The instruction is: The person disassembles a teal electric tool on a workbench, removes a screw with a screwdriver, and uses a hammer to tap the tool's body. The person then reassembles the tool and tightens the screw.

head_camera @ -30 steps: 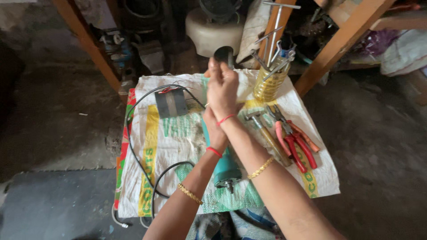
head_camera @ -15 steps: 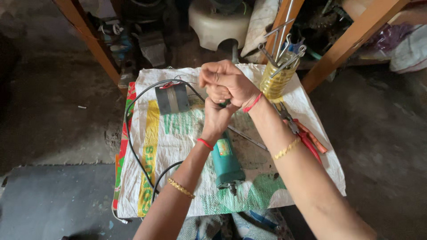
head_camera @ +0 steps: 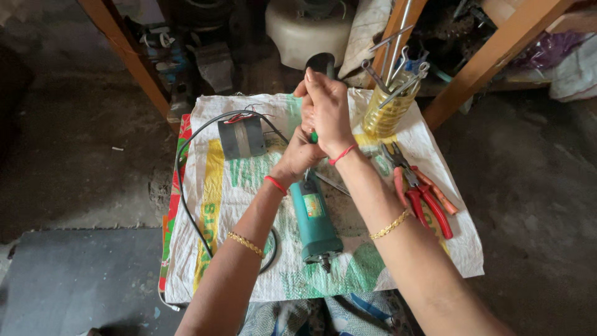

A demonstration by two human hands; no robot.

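Gripping a green power tool (head_camera: 315,218), both hands close around its top.

The right hand (head_camera: 326,112) covers nearly all of the dark-topped tool (head_camera: 321,62) it grips, so its kind cannot be told. The left hand (head_camera: 298,158) hides the far end of the green power tool (head_camera: 314,218). Both forearms run off the near edge. The black cable (head_camera: 186,205) vanishes under the left forearm.

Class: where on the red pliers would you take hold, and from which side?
Take the pliers by the two red handles, coming from above on the near-right side. They lie flat on the sack, jaws pointing away toward the jar, handles splayed and unobstructed.
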